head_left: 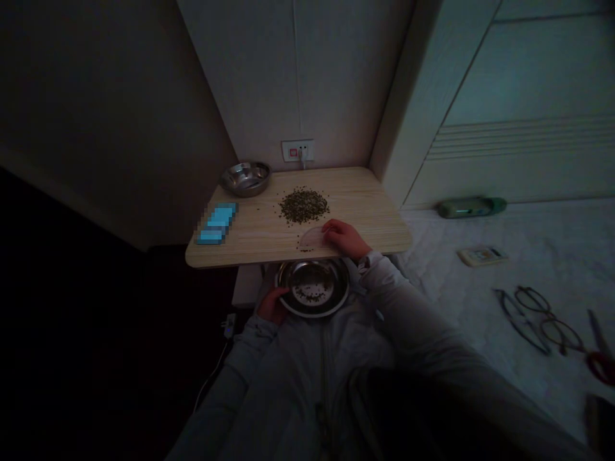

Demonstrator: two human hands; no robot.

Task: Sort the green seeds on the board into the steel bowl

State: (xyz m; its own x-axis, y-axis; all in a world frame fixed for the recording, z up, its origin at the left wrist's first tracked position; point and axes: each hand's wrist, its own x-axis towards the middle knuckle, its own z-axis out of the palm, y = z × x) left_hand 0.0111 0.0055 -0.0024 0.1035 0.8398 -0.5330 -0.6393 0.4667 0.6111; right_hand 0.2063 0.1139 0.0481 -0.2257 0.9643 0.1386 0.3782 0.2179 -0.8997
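Observation:
My right hand point(346, 238) is closed on a thin, pale translucent scraper-like piece point(312, 237) with a curved edge, held against the tabletop near its front edge. A few dark grains lie along that piece. Beyond it spreads a pile of small dark grains point(304, 205), whose exact kind I cannot make out. Below the table's front edge, my left hand point(273, 306) grips the left rim of a metal bowl point(313, 314) over my lap. Some of the same grains lie in the bowl's bottom.
On the wooden table point(365, 192) stand a second metal bowl point(246, 179) and a lit phone point(218, 223). A wall socket point(298, 151) with a plug is behind. On the white bedding at right lie a remote control point(482, 255), glasses point(533, 301), red-handled scissors point(600, 365) and a green object point(471, 207).

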